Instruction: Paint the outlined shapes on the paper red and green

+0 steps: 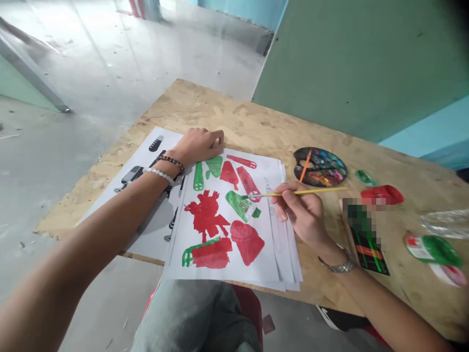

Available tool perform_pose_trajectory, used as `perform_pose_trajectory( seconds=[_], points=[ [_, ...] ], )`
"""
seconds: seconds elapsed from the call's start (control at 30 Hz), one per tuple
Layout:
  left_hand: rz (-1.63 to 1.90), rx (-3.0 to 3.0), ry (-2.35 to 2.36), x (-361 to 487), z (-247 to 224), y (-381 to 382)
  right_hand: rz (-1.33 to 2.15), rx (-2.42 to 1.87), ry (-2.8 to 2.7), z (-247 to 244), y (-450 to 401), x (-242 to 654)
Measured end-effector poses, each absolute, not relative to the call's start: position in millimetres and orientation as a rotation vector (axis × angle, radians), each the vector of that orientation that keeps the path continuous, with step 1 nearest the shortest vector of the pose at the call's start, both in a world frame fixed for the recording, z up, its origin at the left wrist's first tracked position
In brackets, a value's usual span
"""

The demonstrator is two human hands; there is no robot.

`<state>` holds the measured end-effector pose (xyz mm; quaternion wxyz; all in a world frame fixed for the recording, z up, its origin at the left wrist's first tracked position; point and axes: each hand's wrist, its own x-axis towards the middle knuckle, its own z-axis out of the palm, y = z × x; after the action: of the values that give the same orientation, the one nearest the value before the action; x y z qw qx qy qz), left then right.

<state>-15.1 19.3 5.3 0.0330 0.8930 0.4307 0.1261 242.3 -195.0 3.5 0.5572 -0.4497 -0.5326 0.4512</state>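
My right hand (302,212) is closed around a thin yellow paintbrush (315,191). The brush tip is at a partly painted green shape (240,204) on the top white sheet (269,249). Red and green painted shapes cover much of that sheet, among them a red figure (205,212). My left hand (201,144) rests at the sheet's upper left edge, its fingers curled; whether anything is in them is hidden. Under my left forearm lies another sheet (146,142) with black and grey printed drawings.
On the wooden table (205,105), a dark palette (326,166) carries an orange brush (306,166). To the right are a red paint container (383,194), a green paint bottle (436,249), a small green lid (365,178) and a black box (370,249). A green panel (359,63) stands behind.
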Motion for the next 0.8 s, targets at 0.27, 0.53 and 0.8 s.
perform_pose_trajectory(
  seconds=[0.27,0.53,0.8],
  points=[
    [0.376,2.743,1.326,-12,3,18,0.780,-1.093,-1.437,-5,-214,244],
    [0.333,2.758,1.348,-10,6,16,0.520,-1.253,-1.644,-13,-228,257],
    [0.315,2.760,1.376,-7,10,14,0.431,-1.229,-1.735,-12,-227,254]
  ],
)
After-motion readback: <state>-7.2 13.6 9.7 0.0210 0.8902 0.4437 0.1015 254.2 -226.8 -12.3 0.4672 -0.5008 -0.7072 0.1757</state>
